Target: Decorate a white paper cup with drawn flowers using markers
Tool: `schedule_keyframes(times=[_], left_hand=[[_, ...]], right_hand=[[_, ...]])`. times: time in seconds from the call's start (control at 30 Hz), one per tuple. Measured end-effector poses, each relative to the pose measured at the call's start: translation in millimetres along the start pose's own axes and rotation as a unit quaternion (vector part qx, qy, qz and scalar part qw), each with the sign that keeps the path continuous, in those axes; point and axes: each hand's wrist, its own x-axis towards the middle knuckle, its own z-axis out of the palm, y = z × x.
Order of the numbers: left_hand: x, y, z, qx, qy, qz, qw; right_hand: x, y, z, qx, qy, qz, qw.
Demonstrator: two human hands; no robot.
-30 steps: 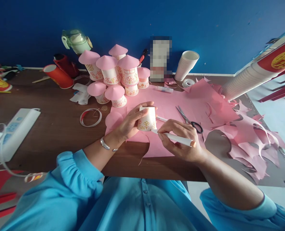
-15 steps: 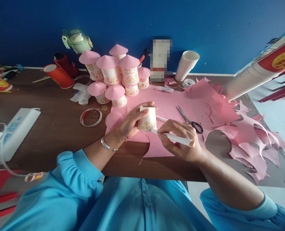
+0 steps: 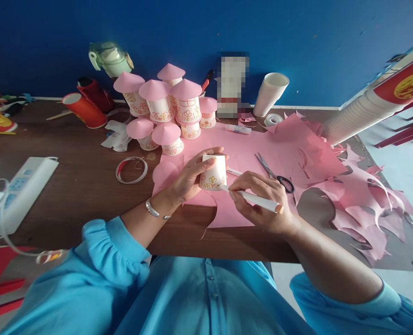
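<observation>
My left hand (image 3: pixel 189 176) is wrapped round a white paper cup (image 3: pixel 214 171) that is upside down, its wide rim lowest. Orange and yellow flowers and grass strokes run along the cup's lower band. In my right hand (image 3: pixel 267 200) is a white marker (image 3: pixel 258 201) with an orange end, its tip at the cup's lower right edge. Behind my hands stands a cluster of decorated paper cups (image 3: pixel 188 106) with pink cone roofs. Pink paper (image 3: pixel 239 149) lies beneath my hands, and another white pen (image 3: pixel 233 172) shows partly between them.
Scissors (image 3: pixel 274 173) lie open on the pink paper, right of my hands. Paper scraps (image 3: pixel 363 200) cover the table's right side. A stack of white cups (image 3: pixel 271 95) stands by the wall. At left are a tape roll (image 3: pixel 131 170) and a power strip (image 3: pixel 26 186).
The marker and my right hand have shifted very slightly to the right along the cup's lower edge. My left hand and the cup hold still.
</observation>
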Motion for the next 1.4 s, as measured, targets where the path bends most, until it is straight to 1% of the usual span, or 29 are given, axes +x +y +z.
schedule_keyframes(times=[0.4, 0.67, 0.9, 1.13, 1.4], left_hand=[[0.4, -0.7, 0.2, 0.009, 0.009, 0.004, 1.000], [-0.7, -0.2, -0.4, 0.013, -0.003, 0.005, 1.000], [-0.1, -0.5, 0.0, 0.021, 0.004, 0.004, 1.000], [-0.2, -1.4, -1.7, 0.015, -0.012, 0.005, 1.000], [-0.3, -2.5, -2.0, 0.015, -0.011, 0.007, 1.000]], right_hand=[[1.5, -0.6, -1.3, -0.012, -0.020, -0.003, 1.000], [1.5, -1.8, -3.0, -0.001, -0.008, 0.007, 1.000], [1.5, -2.3, -0.2, 0.002, -0.013, 0.003, 1.000], [1.7, -1.7, 0.3, 0.003, -0.004, -0.006, 1.000], [0.6, -0.1, 2.0, 0.000, -0.005, -0.008, 1.000]])
